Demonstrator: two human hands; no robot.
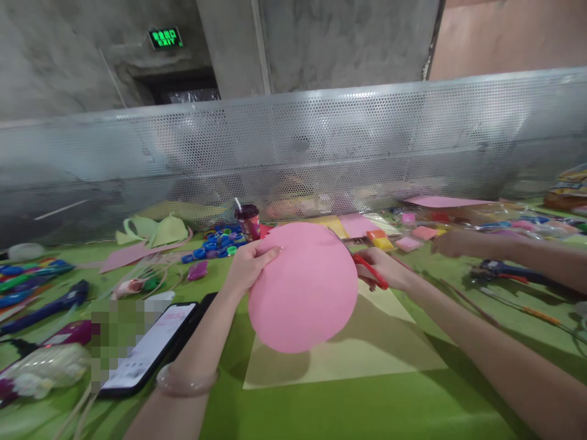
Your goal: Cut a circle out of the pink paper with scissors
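At frame centre the left hand (250, 266) pinches a pink paper disc (302, 293) above a yellow sheet (367, 351) on the green table (367, 409). The right hand (387, 272) grips red scissors (370, 270) at the disc's right edge. Behind stands a perforated metal screen (321, 146), then a concrete wall (343, 43) with an exit sign (165, 38) at upper left.

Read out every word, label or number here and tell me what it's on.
"EXIT" on the green lit sign; the line above it is too blurred.
Text on the phone screen: too small to read.
Label on the cup: blurred.
No print shows on the pink paper circle or the red scissors.
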